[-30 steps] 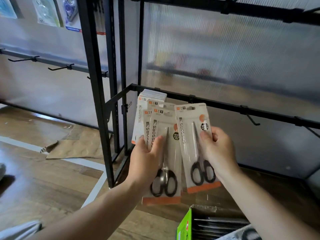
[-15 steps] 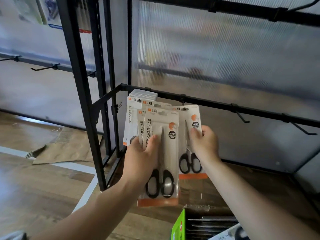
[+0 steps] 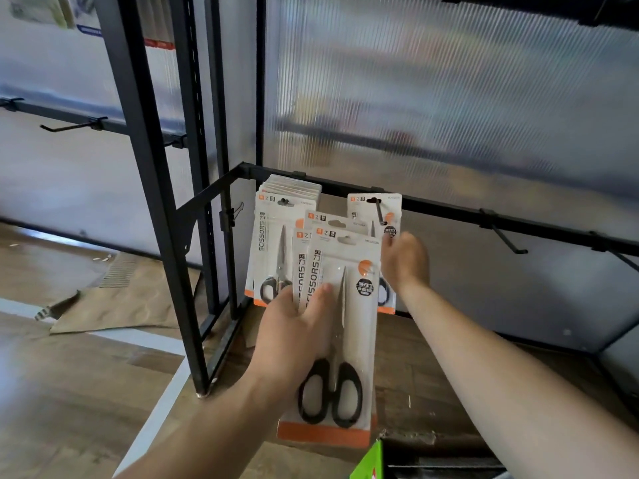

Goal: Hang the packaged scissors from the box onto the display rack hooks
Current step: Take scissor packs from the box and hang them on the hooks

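**A:** From the head view, how much is judged done?

**B:** A hung stack (image 3: 276,236) is seen at the left end of the rack rail (image 3: 449,210). A single pack (image 3: 359,210) is threaded on the next hook (image 3: 379,212), pinched by the right hand (image 3: 404,261) fingers. A fan of packs (image 3: 345,305) is gripped in the left hand (image 3: 294,326). Free hooks (image 3: 505,240) and the box (image 3: 370,461) are left.

**A:** What is changed?

**B:** Half a second earlier the single pack was held lower, off the hook.
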`<state>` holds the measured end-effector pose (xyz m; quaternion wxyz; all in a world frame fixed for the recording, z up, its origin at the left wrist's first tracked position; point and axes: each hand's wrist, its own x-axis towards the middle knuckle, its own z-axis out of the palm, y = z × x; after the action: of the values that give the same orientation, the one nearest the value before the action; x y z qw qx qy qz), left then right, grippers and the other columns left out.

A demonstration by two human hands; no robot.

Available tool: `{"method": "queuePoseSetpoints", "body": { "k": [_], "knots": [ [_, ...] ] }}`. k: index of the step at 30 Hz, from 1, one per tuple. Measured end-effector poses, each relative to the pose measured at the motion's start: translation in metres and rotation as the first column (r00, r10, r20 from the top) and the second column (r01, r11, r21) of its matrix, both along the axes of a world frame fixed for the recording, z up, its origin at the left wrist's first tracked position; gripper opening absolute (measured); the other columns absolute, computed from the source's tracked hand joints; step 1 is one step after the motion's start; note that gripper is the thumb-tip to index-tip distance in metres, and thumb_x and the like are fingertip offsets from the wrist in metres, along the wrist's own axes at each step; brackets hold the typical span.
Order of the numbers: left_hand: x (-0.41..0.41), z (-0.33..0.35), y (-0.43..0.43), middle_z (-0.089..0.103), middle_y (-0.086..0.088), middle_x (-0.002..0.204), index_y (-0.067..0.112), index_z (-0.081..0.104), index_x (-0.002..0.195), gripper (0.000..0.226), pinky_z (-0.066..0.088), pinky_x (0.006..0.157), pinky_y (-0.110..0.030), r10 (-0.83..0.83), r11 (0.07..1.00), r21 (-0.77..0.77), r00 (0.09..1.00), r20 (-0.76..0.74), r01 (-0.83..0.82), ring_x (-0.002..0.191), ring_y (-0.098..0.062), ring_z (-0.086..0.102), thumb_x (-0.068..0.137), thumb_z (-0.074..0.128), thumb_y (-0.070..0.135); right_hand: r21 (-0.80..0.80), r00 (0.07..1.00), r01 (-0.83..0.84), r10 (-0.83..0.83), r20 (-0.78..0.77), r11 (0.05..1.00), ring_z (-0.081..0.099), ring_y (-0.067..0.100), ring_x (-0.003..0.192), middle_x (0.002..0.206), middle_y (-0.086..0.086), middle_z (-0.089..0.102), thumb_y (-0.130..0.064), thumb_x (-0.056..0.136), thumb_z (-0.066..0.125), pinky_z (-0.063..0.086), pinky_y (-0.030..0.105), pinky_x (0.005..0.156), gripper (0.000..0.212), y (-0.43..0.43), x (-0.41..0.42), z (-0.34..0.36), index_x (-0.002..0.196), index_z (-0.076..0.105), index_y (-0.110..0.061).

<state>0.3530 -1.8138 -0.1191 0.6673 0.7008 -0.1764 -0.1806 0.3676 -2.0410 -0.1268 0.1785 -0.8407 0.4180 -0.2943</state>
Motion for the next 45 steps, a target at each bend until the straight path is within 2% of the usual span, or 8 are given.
{"method": "queuePoseSetpoints", "body": {
  "k": [8,12,16,19,22,26,36,45],
  "knots": [
    [0.0,-0.004,0.001,0.072,0.025,0.089,0.026,0.068,0.092,0.014,0.056,0.089,-0.026,-0.013,1.0,0.02,1.0,0.016,0.013,0.092,0.007,0.066,0.096,0.058,0.035,0.137,0.953,-0.003,0.044,-0.299,0.991,0.055,0.031,0.084,0.085,0.01,0.057,-0.042,0.103,0.03,0.038,0.033,0.07,0.047,-0.002,-0.01,0.009,0.084,0.056,-0.007],
    [-0.002,-0.003,0.0,0.066,0.037,0.072,0.029,0.063,0.081,0.017,0.057,0.084,-0.024,-0.028,0.999,0.02,1.0,0.002,0.028,0.078,0.014,0.064,0.096,0.058,0.034,0.169,0.99,-0.11,0.123,-0.069,0.979,0.057,0.03,0.081,0.082,0.007,0.06,-0.041,0.102,0.035,0.04,0.035,0.062,0.043,0.02,-0.039,0.023,0.08,0.054,-0.009],
    [-0.007,0.002,-0.006,0.067,0.032,0.067,0.024,0.064,0.079,0.021,0.059,0.073,-0.025,-0.024,1.0,-0.003,0.999,-0.024,0.024,0.07,0.007,0.067,0.097,0.058,0.032,0.256,0.943,-0.317,0.276,0.184,0.913,0.064,0.019,0.083,0.087,-0.003,0.065,-0.043,0.099,0.046,0.056,0.044,0.076,0.03,0.057,-0.073,0.037,0.099,0.061,-0.017],
    [-0.011,0.004,-0.011,0.074,0.015,0.075,0.02,0.069,0.084,0.021,0.059,0.071,-0.032,-0.024,1.0,-0.014,1.0,-0.02,0.023,0.074,-0.008,0.071,0.096,0.059,0.034,0.322,0.914,-0.4,0.349,0.205,0.858,0.062,0.007,0.082,0.088,-0.013,0.062,-0.045,0.091,0.062,0.049,0.027,0.07,0.027,0.077,-0.09,0.044,0.108,0.057,-0.024],
    [-0.016,0.003,-0.015,0.075,0.008,0.086,0.016,0.072,0.101,0.024,0.059,0.08,-0.036,-0.037,0.999,-0.029,0.998,-0.043,0.036,0.083,-0.01,0.071,0.095,0.06,0.037,0.351,0.912,-0.394,0.316,0.261,0.849,0.065,0.004,0.081,0.088,-0.01,0.066,-0.036,0.085,0.074,0.047,0.021,0.066,0.029,0.079,-0.096,0.044,0.106,0.059,-0.023],
    [-0.021,0.006,-0.013,0.074,0.006,0.108,0.019,0.068,0.116,0.046,0.052,0.097,-0.043,-0.026,0.998,-0.058,0.995,-0.097,0.02,0.105,-0.014,0.068,0.093,0.053,0.056,0.394,0.906,-0.379,0.248,0.344,0.837,0.07,0.013,0.087,0.092,-0.002,0.073,-0.031,0.086,0.074,0.056,0.044,0.086,0.02,0.072,-0.097,0.039,0.101,0.063,-0.024],
    [-0.011,0.012,-0.005,0.071,-0.018,0.094,0.007,0.063,0.095,0.037,0.056,0.074,-0.045,0.097,0.985,0.134,0.992,0.076,-0.106,0.083,-0.033,0.067,0.098,0.052,0.041,0.35,0.814,-0.45,0.215,0.54,0.822,0.066,0.01,0.084,0.094,-0.003,0.073,-0.012,0.091,0.068,0.05,0.027,0.08,0.02,0.043,-0.085,0.045,0.097,0.068,-0.031],
    [0.001,0.003,0.003,0.059,0.002,0.063,0.011,0.059,0.083,0.033,0.038,0.044,-0.019,0.147,0.972,0.161,0.976,0.158,-0.172,0.045,-0.004,0.05,0.099,0.051,0.039,0.356,0.859,-0.402,0.213,0.465,0.844,0.065,0.008,0.086,0.097,-0.005,0.072,-0.012,0.09,0.067,0.05,0.024,0.076,0.027,0.027,-0.061,0.033,0.114,0.071,-0.024]
  ]
}}
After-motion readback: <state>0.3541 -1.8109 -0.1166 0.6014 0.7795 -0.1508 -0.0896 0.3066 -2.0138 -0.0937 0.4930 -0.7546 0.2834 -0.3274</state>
